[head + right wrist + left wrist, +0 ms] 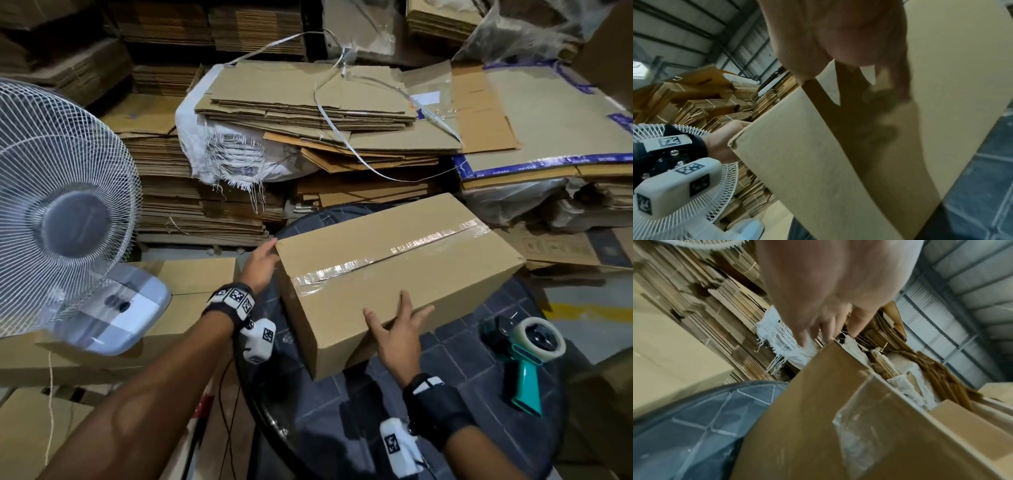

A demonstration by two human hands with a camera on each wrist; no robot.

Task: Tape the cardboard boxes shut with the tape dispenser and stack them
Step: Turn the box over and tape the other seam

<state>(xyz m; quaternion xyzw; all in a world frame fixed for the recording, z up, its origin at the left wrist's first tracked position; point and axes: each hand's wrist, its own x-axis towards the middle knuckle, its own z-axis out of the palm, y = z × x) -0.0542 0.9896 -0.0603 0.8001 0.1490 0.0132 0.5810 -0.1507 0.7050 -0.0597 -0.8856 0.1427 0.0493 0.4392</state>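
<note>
At far left I see a white mesh fan [65,219] standing on a closed cardboard box [191,277]; in my judgement that box is the likely base of the stack. Next, my left hand [262,262] lies flat against the short left end of the taped box [394,274], fingers straight and close together near the upper far corner. The taped box sits on the round dark table [479,349], its long axis running from near-left to far-right, with a glossy clear tape strip [404,251] along the top seam and folded down the left end. My right hand [397,334] presses the near long side, fingers spread, tips reaching the top edge. The box thus lies between both palms, equally near to each. To its right, well apart, the teal-handled tape dispenser [524,356] lies on the table, untouched. The cardboard is matte, smooth and rigid-edged; I judge sealing complete and lifting toward the left next.
</note>
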